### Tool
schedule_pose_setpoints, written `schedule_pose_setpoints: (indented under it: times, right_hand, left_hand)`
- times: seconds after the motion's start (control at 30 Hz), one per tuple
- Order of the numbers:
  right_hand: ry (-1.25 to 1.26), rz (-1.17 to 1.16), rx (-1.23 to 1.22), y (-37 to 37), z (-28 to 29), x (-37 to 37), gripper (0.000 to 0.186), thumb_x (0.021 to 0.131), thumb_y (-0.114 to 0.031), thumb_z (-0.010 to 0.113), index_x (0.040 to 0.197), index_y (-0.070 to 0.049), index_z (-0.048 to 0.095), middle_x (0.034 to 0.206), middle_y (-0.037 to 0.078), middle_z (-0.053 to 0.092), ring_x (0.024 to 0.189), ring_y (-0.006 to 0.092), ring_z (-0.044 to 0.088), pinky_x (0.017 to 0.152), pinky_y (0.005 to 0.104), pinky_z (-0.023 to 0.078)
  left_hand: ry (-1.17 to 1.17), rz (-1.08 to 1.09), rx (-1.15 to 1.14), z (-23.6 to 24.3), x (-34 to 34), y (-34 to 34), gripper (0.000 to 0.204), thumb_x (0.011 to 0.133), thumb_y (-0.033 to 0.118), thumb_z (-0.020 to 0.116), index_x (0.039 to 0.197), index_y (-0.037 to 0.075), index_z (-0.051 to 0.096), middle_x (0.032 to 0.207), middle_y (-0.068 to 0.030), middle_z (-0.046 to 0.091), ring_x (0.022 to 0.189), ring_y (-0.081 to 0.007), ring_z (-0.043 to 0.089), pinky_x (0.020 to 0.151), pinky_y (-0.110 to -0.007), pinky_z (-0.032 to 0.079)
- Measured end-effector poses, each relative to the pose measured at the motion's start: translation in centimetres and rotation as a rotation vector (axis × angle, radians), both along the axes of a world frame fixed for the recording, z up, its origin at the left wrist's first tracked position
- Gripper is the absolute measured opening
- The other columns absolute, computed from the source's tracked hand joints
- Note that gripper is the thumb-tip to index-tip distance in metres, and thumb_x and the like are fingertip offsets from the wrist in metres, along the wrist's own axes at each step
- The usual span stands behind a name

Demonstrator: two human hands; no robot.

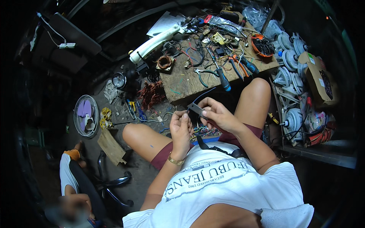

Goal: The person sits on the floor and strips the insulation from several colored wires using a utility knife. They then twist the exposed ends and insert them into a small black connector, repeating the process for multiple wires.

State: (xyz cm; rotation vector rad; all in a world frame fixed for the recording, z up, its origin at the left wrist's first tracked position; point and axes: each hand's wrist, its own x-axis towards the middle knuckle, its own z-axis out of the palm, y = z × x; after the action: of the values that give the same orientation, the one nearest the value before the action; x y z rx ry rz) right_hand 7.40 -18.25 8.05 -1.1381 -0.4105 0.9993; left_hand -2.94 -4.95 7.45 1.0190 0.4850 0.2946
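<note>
Above my lap, my right hand (215, 113) is closed on a small black rectangular part (195, 109) with holes in its face. A thin dark blue wire (204, 94) rises from near the part toward the table edge. My left hand (181, 124) is pinched at the part's left end; whatever its fingertips hold is too small to make out. On the wooden table (175, 88) just ahead lie cutting pliers (205, 73) with green handles, a blue-handled screwdriver (223, 79) and orange-handled pliers (236, 67). A copper-wound motor coil (165, 62) sits at the table's left corner.
Loose wires and a white fan neck (157, 44) crowd the table, with an orange bowl (263, 45) at right. A fan cage (86, 116) with purple blades stands left. White fan housings (293, 121) and a cardboard box (316, 79) fill the right. Another person (78, 182) is lower left.
</note>
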Motion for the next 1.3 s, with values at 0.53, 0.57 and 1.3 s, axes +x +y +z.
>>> schedule_pose_setpoints:
  times: [0.53, 0.57, 1.3]
  right_hand:
    - [-0.027, 0.006, 0.021, 0.6, 1.6, 0.3, 0.019, 0.093, -0.018, 0.057, 0.104, -0.004, 0.048, 0.065, 0.002, 0.057, 0.049, 0.0037, 0.048, 0.042, 0.0155, 0.038]
    - [-0.030, 0.004, 0.018, 0.5, 1.7, 0.4, 0.019, 0.093, -0.018, 0.058, 0.103, -0.004, 0.049, 0.065, 0.003, 0.057, 0.049, 0.0036, 0.048, 0.042, 0.0154, 0.038]
    - [-0.067, -0.100, -0.027, -0.5, 0.5, 1.0, 0.022, 0.091, -0.017, 0.061, 0.103, 0.000, 0.055, 0.071, 0.005, 0.059, 0.054, 0.0059, 0.054, 0.045, 0.0166, 0.044]
  left_hand:
    - [-0.226, -0.043, 0.360, 1.0, 0.3, -1.0, 0.005, 0.095, 0.005, 0.049, 0.098, 0.001, 0.049, 0.087, -0.0036, 0.056, 0.074, -0.0064, 0.054, 0.066, -0.020, 0.045]
    - [-0.208, -0.047, 0.395, 0.8, 0.1, -0.8, 0.005, 0.095, 0.005, 0.049, 0.098, 0.001, 0.049, 0.087, -0.0036, 0.056, 0.074, -0.0060, 0.053, 0.066, -0.020, 0.045]
    - [-0.054, -0.162, 0.204, 0.6, -2.1, -0.1, 0.005, 0.095, 0.006, 0.050, 0.094, 0.001, 0.050, 0.086, 0.0000, 0.053, 0.078, -0.0038, 0.045, 0.070, -0.019, 0.038]
